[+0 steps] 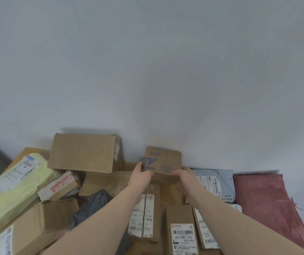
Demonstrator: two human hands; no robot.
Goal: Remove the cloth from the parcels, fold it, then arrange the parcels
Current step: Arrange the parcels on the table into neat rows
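Hands gripping small brown cardboard box with blue print (pixel 163 161) by its sides, left hand (pixel 141 174), right hand (pixel 185 176), fingers curled round its edges, box upright against the wall, folded red cloth (pixel 265 201) lying right of it

Left arm: bare, stretched forward to the small printed box (pixel 163 161).
Left hand (pixel 142 173): grips the box's left edge, fingers curled round it.
Right arm: bare, stretched forward alongside.
Right hand (pixel 187 174): holds the box's right lower corner.
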